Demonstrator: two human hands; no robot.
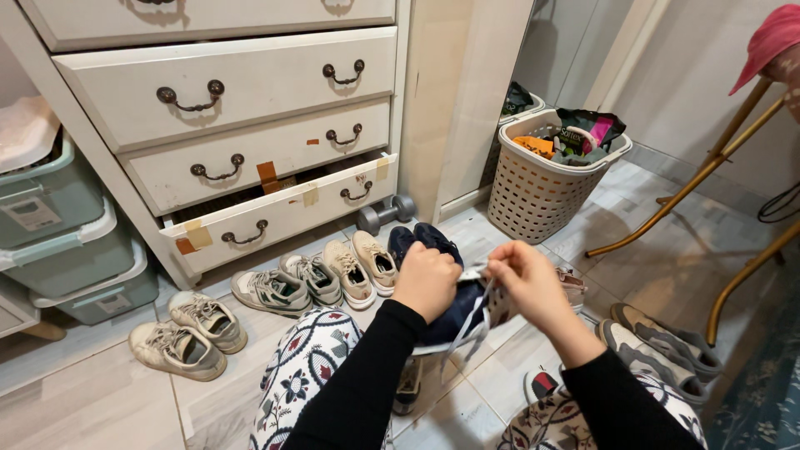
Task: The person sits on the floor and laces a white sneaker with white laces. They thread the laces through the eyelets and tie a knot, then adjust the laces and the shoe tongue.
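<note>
Pale tiled flooring [100,408] runs under stacked grey-green plastic storage bins [62,250] at the left edge, their contents hidden, and a white wooden chest of drawers [233,125] at upper left, whose taped bottom drawer hangs slightly open above rows of worn beige sneakers [275,287]. At lower centre, the left hand [427,279] is closed around a dark navy lace-up shoe [454,312], just beside the right hand [525,279], whose fingers pinch its white lace [467,329]. Upper right of centre stands a cream perforated plastic laundry basket [533,196] filled with dark packets and an orange item.
</note>
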